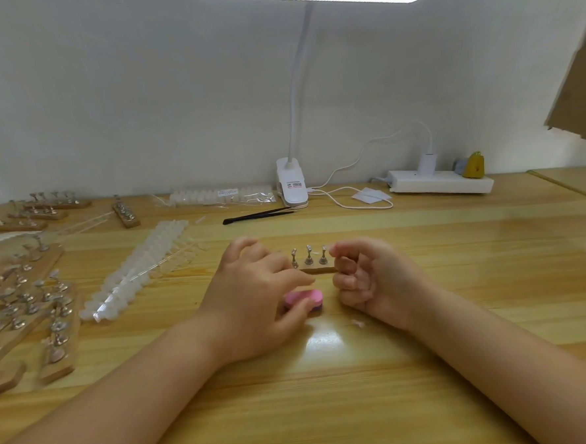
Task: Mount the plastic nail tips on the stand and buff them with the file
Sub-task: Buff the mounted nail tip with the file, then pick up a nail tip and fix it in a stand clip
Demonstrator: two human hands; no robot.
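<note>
Wooden worktop [460, 280] all the way across on my feed, pale pine with a lamp glare right near me. Dead centre sits the stand [316, 267], a little wood block with three metal pegs showing, and I can't make out any tips on those pegs from here.

Left hand [254, 292] is draped over the stand's left end, fingers loosely bent, index reaching along the block's front edge. Its thumb is pressed on the pink file [305, 300], which lies flat on the worktop just in front of the stand. I'd call it a light hold on the file between thumb and fingers, but most of the file is hidden under the hand.

Right hand [367, 275] is curled up at the stand's right end, thumb and index pinched together right by the rightmost peg. Whether there's a tip in that pinch I honestly can't tell, too small and blurry.

Strips of clear nail tips [140, 269] lie in a long diagonal band to the left, well apart from the hands. Further left is a whole heap of spare stands [28, 299]. At the back: black tweezers [257, 215], a bag of tips [221, 195], the white clip lamp [292, 184] and a power strip [440, 181] along the wall. One tiny white scrap [358, 323] sits by my right wrist.
</note>
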